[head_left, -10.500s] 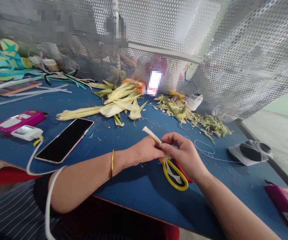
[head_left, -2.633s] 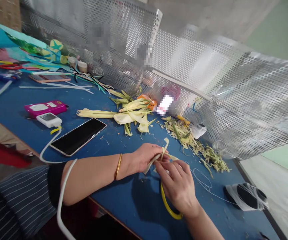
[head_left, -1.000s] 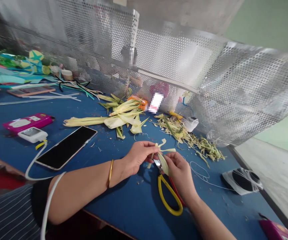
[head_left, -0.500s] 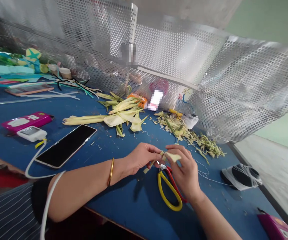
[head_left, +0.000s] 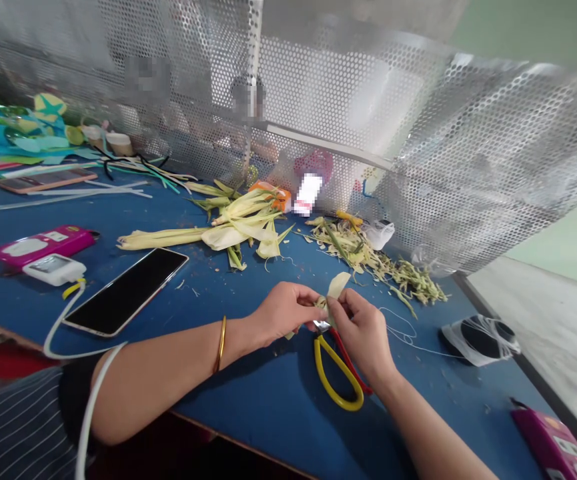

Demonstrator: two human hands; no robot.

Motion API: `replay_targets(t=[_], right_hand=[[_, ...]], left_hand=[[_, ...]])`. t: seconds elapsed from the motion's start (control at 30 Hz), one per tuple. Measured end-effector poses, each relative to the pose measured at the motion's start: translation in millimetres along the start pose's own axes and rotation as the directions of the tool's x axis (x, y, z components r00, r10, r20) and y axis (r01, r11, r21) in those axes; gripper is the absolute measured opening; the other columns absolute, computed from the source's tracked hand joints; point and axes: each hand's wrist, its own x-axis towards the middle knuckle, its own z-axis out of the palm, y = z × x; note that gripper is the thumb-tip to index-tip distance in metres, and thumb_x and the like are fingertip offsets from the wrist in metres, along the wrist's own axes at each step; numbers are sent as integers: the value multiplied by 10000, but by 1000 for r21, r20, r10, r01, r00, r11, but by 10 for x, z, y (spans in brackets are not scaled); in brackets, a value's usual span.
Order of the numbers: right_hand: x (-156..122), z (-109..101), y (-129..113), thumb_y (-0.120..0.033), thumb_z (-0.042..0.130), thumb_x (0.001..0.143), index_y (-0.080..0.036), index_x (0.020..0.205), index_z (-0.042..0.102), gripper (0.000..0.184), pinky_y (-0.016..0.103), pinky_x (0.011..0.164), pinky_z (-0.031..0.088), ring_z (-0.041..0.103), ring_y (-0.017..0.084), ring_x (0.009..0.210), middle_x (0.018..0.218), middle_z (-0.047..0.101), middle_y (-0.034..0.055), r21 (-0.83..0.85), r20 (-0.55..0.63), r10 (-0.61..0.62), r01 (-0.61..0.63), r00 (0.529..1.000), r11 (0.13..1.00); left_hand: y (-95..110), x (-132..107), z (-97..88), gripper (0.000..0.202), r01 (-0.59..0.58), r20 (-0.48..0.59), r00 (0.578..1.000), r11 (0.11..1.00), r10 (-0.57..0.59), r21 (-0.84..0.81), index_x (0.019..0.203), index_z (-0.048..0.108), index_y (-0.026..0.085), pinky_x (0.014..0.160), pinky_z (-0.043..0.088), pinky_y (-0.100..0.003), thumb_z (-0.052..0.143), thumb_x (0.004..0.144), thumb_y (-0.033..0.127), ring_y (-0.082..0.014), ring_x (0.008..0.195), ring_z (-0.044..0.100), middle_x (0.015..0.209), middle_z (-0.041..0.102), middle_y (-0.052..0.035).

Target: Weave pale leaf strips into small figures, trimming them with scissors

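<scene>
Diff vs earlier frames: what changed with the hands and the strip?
Both hands closed in: the left hand and right hand now pinch the leaf strip together; straight ten seconds ago, it is folded, one end standing up. Scissors, phone and leaf pile lie where they were.

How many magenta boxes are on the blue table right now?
2. One magenta box lies far left beside the white charger; the other box sits at the near right corner, partly cut off. Clutter may hide more.
</scene>
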Motion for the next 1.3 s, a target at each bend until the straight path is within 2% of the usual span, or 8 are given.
replay_targets(t=[0.17,0.43,0.6,0.73,0.83,0.97,1.13,1.3], right_hand=[[2,56,7,-435,522,897,-218,650,454,336,226,494,288,388,107,519,543,434,-64,109,28,81,-83,996,990],[127,-253,15,-423,647,829,-198,1065,580,333,249,513,359,445,122,500,558,498,-79,282,147,5,-47,989,958],[147,-377,-2,-373,661,824,-187,918,729,219,286,621,469,575,149,633,745,685,28,541,309,-13,-165,951,825],[109,-336,-13,-369,720,789,-211,972,749,244,315,653,514,654,188,704,801,731,48,649,422,38,-332,906,684],[96,-291,-22,-363,745,781,-212,805,738,153,295,653,488,619,170,690,715,683,14,636,305,-1,-203,952,745],[107,-265,-26,-378,669,847,-202,652,628,266,279,681,432,535,155,719,711,600,0,573,93,-104,32,990,819],[88,-211,-48,-391,620,835,-194,605,547,312,259,587,362,442,133,623,636,491,-19,417,116,-34,-17,993,909],[15,-91,-87,-315,590,797,-199,514,424,348,256,537,304,379,113,565,590,412,-35,280,39,-4,-7,999,960]], left_hand=[[4,-3,37,170,43,-100,994,997,-49,-63,898,735,124,391,297,-172,671,748,172,-82,496,528,594,612,5],[46,38,-34,140,45,-186,979,984,-77,-170,859,740,126,425,319,-177,710,725,157,-70,509,527,643,646,-13],[74,28,-35,112,20,-161,985,980,-53,-199,824,764,145,529,410,-200,713,724,140,-66,534,514,667,671,-6],[94,25,-16,91,-10,-180,983,978,-29,-209,796,735,132,600,449,-225,705,719,95,-72,550,531,682,688,-8],[81,27,-16,123,-6,-175,984,985,-25,-175,840,695,126,585,441,-223,708,721,99,-77,531,539,642,681,-2],[38,34,-25,145,-28,-167,986,994,11,-102,842,660,136,562,430,-214,729,715,129,-82,514,546,608,670,12],[-11,48,-32,127,-56,-186,981,998,49,-31,813,678,137,555,432,-212,747,707,145,-93,528,567,597,656,15],[-18,48,-20,132,-63,-225,971,996,77,67,820,704,142,544,456,-225,761,708,184,-115,530,596,627,686,-4]])
